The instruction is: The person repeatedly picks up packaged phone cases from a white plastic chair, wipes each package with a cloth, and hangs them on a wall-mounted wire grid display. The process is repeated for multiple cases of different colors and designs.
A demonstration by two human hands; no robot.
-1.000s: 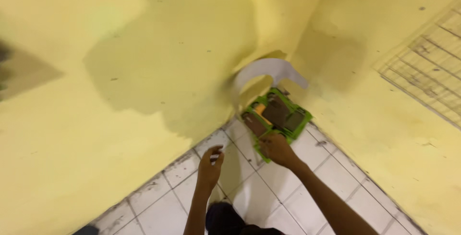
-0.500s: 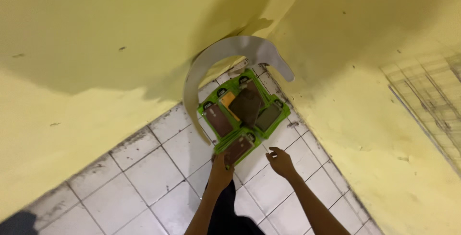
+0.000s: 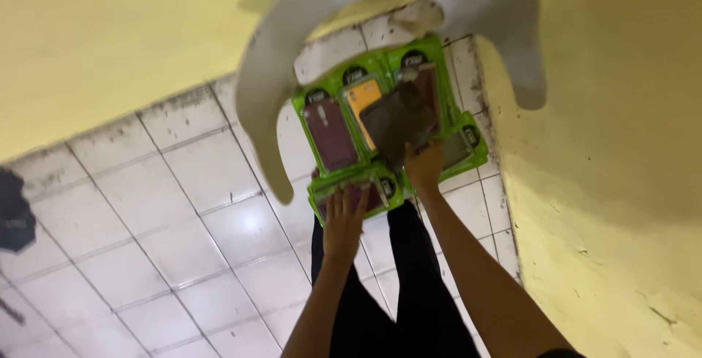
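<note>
The fingers of the left hand lie spread and flat on a green blister pack, probably to keep it still on the tiled floor. The right hand closes its fingers on the lower edge of a dark phone case, lifted above the other green packs, which lie side by side in the corner by the yellow wall. A white curved object arches over them.
</note>
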